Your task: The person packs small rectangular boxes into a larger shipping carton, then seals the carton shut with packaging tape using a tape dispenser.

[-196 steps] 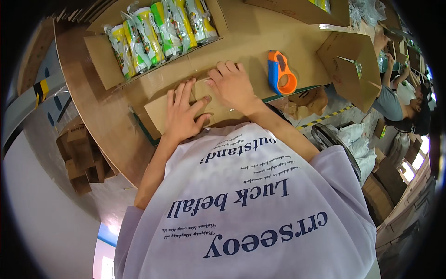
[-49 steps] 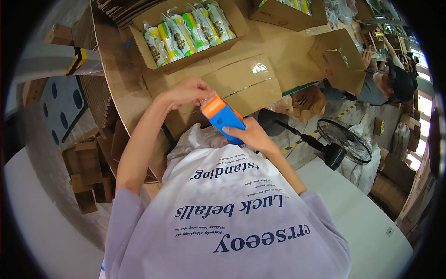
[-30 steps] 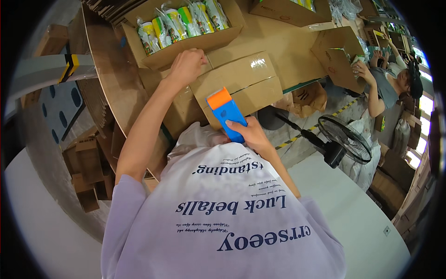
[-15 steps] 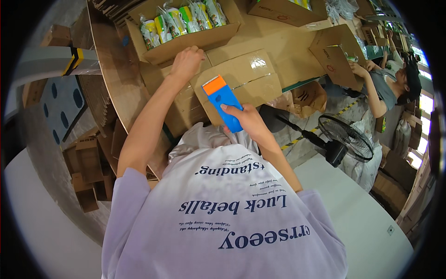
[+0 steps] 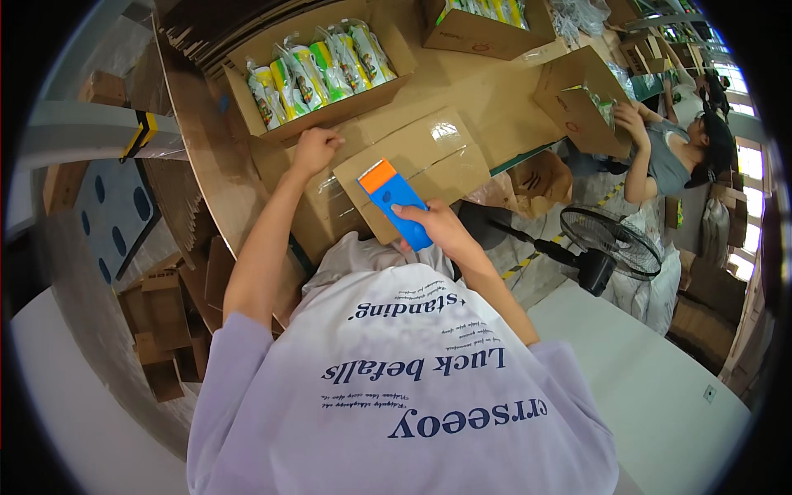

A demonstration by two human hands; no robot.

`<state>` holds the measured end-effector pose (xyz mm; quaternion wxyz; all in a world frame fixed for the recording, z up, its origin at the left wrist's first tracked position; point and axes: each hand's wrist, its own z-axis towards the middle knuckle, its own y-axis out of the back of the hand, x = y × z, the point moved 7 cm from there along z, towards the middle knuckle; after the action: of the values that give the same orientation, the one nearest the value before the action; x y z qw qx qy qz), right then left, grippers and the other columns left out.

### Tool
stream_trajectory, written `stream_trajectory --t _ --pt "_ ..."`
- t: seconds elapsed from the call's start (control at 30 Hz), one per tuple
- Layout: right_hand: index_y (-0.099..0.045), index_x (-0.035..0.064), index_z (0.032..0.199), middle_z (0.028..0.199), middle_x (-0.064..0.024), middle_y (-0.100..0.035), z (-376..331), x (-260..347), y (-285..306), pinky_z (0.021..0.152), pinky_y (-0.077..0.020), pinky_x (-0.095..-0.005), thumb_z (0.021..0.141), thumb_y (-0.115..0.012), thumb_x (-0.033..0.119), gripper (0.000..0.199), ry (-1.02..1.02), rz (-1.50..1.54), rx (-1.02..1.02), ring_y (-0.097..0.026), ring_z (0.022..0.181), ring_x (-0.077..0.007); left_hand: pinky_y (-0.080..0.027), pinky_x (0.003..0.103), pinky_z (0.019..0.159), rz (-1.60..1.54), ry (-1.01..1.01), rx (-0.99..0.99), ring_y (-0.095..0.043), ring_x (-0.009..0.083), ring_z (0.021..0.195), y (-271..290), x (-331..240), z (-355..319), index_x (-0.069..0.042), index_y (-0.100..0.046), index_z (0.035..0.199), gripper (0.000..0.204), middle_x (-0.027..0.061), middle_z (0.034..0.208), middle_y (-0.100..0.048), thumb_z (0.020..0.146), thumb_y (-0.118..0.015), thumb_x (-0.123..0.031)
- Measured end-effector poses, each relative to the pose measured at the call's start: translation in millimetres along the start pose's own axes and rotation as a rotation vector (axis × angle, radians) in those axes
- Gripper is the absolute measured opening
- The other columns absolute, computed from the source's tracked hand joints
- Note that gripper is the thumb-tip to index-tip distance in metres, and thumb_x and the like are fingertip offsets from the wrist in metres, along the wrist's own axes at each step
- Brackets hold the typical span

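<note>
My right hand [image 5: 435, 224] grips a blue and orange tape dispenser [image 5: 393, 202] by its blue body, orange end pointing away from me. Below the dispenser lies a brown carton [image 5: 441, 169] with shiny clear tape on its surface. My left hand [image 5: 316, 151] is closed, fingers curled, just nearer me than the front wall of an open carton [image 5: 351, 101]. What its fingers may hold is hidden. Inside that carton stand several clear-wrapped packets [image 5: 318, 73] with green, yellow and white contents.
Another open carton [image 5: 487, 37] of packets stands at the far side. To the right, a co-worker [image 5: 672, 157] has a hand at an upright carton [image 5: 582, 103]. A black fan [image 5: 610, 247] is at right. Stacked cardboard [image 5: 239, 33] lines the far left.
My left hand has drawn back toward me and left, away from the open carton's front wall. The dispenser sits slightly lower in view. The whole view has shifted a little.
</note>
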<state>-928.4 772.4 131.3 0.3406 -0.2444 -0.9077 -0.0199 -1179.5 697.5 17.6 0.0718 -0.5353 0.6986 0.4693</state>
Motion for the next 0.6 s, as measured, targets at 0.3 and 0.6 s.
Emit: stream_trajectory --t 0.3,0.6 --pt "-0.064 -0.0032 0.095 0.077 -0.0100 -0.066 4 -6 5 0.055 -0.0504 -0.0278 0.086 -0.071 0.032 0.037 -0.015 -0.031 0.048 -0.065 0.058 -0.0176 -0.022 0.035 0.119 -0.764 -0.207 0.132 -0.032 0.0231 0.143 -50 -27 -40 -0.006 -0.041 0.148 0.068 0.0097 0.155 -0.037 0.105 -0.020 -0.054" --pt "-0.065 -0.0068 0.100 0.081 -0.0141 -0.069 -1 -16 12 0.059 -0.0556 -0.0298 0.085 -0.073 0.024 0.035 -0.110 -0.013 0.073 -0.069 0.064 -0.0192 -0.051 0.034 0.081 -0.710 -0.082 -0.838 -0.068 0.0264 0.087 -66 -14 -110 0.003 -0.064 0.089 0.016 0.0147 0.093 -0.070 0.090 -0.067 -0.012"
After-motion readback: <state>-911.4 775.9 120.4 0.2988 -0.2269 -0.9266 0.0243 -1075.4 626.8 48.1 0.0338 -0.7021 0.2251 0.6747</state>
